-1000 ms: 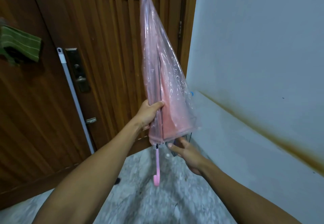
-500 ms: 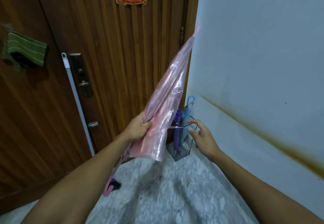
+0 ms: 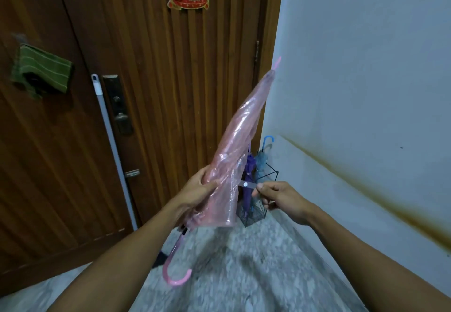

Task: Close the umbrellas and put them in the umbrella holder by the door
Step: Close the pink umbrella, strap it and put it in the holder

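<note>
pink umbrella (image 3: 240,145): our left hand (image 3: 197,191) grips the folded canopy steady; right hand (image 3: 280,195) pinches its strap (image 3: 246,184) for wrapping.

Pink see-through umbrella (image 3: 235,155), folded, held slanted, tip up toward the wall corner, hooked handle down near the floor (image 3: 244,275); gripped round the lower canopy by left hand (image 3: 197,192). Closing strap (image 3: 247,184) pulled out sideways, pinched at its end by right hand (image 3: 280,198). Behind, in the corner by the wooden door (image 3: 151,92): black wire umbrella holder (image 3: 260,210) with purple umbrella (image 3: 249,180) and blue umbrella (image 3: 263,155) standing in it.
</note>
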